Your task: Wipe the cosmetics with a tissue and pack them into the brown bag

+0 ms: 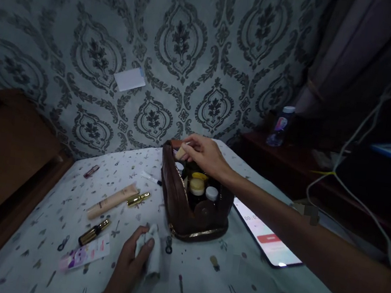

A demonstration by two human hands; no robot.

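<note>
A dark brown zippered cosmetic bag (170, 196) stands unzipped on the patterned sheet, with several jars and bottles inside. My right hand (205, 153) is over its far opening, fingers closed on a small beige item (180, 153) whose lower part is hidden. Inside are a jar with a pale yellow lid (197, 185) and a white-capped container (211, 193). In front of the bag, my left hand (133, 256) grips a folded white cloth (154, 259). To its left lie a beige tube (112, 201), a gold lipstick (138, 199), a black-and-gold tube (94, 232) and a white-purple tube (86, 253).
A phone with a lit screen (266, 237) lies right of the bag, partly under my forearm. A small dark reddish item (92, 171) and a thin clear tube (151, 177) lie farther back. At right, a bottle (280, 126) stands on a dark surface near a white cable (350, 191).
</note>
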